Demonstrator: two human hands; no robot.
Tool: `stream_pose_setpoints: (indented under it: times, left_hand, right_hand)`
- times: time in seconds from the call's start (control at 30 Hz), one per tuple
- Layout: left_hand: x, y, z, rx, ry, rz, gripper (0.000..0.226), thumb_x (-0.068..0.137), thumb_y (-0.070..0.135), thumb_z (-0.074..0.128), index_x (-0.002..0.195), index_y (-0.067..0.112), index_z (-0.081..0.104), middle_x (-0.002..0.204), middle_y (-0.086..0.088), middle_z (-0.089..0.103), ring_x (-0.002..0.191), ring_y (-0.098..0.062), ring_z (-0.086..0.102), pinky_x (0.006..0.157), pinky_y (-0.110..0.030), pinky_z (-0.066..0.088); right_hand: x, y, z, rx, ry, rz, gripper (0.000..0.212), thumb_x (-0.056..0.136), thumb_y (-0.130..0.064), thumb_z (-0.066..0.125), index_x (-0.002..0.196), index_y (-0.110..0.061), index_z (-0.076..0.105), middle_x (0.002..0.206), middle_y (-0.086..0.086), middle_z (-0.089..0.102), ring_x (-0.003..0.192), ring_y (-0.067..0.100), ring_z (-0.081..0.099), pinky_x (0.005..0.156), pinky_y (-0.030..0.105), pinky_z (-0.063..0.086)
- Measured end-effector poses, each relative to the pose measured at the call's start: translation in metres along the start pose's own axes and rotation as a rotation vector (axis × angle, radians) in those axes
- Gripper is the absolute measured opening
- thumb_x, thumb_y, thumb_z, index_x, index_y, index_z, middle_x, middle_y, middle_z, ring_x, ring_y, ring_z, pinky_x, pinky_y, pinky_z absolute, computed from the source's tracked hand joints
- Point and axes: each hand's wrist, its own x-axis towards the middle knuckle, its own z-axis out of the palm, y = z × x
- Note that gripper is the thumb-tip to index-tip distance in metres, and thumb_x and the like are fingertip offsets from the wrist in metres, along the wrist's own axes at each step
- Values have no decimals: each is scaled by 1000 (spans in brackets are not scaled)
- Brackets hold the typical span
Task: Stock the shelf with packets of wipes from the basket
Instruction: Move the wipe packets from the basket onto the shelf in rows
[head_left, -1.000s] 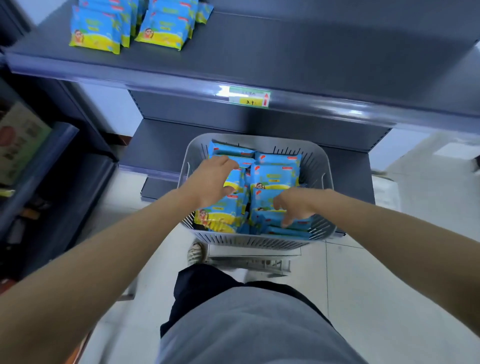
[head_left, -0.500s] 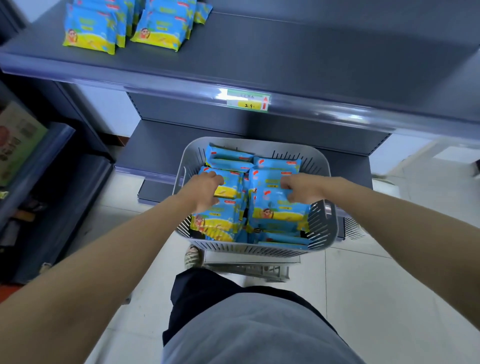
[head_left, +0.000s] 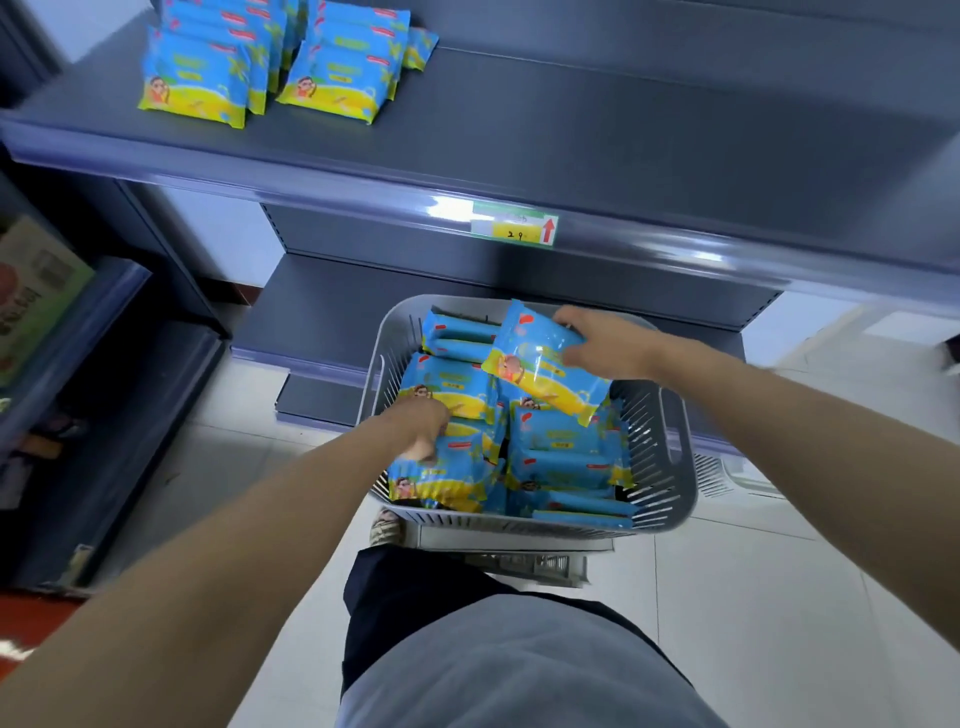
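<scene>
A grey slotted basket (head_left: 670, 447) below the shelf holds several blue-and-yellow packets of wipes (head_left: 566, 457). My right hand (head_left: 608, 345) grips one packet (head_left: 540, 369), lifted and tilted above the pile. My left hand (head_left: 421, 428) is down in the basket's left side, its fingers curled on the top edge of another packet (head_left: 441, 478). The dark grey shelf (head_left: 571, 119) above carries two rows of the same packets (head_left: 202, 78) at its far left.
A price tag (head_left: 514, 223) sits on the shelf's front rail. A lower shelf (head_left: 332, 312) lies behind the basket. Another rack with a box (head_left: 31, 301) stands at the left. A second grey crate (head_left: 519, 556) sits under the basket on the tiled floor.
My right hand has raised its packet out of the pile and up toward the basket's back. My left hand moved down to a front-left packet. The view came closer to the shelf.
</scene>
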Motion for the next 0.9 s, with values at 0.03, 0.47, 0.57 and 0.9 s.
stream_pose_setpoints:
  times: [0.03,0.47,0.57,0.9]
  left_hand:
    - [-3,-1,-6,-76,3,12,27,76,14,73,88,9,49,90,-8,52,81,-25,49,65,-33,39]
    - [-86,-71,-201,-206,591,166,18,75,16,70,92,9,66,83,-2,61,74,-20,53,59,-27,38]
    - [-95,-110,-233,-232,663,140,16,74,13,69,90,13,68,83,-1,66,76,-23,61,65,-32,48]
    - [-78,-215,-287,-217,713,85,19,74,9,71,93,10,70,88,-6,67,78,-23,57,71,-31,47]
  right_hand:
    - [1,-5,-6,13,16,-26,14,90,-19,56,101,-18,47,83,-4,53,69,14,51,58,28,40]
    - [82,-124,-142,74,495,-197,25,79,-14,71,97,-14,54,90,1,57,77,17,51,66,29,42]
    - [120,-155,-151,70,494,-206,27,79,-13,71,100,-9,55,92,3,55,80,18,50,71,32,43]
    - [252,-215,-139,-101,330,-175,48,81,-24,73,121,-9,51,126,11,51,110,27,50,81,27,37]
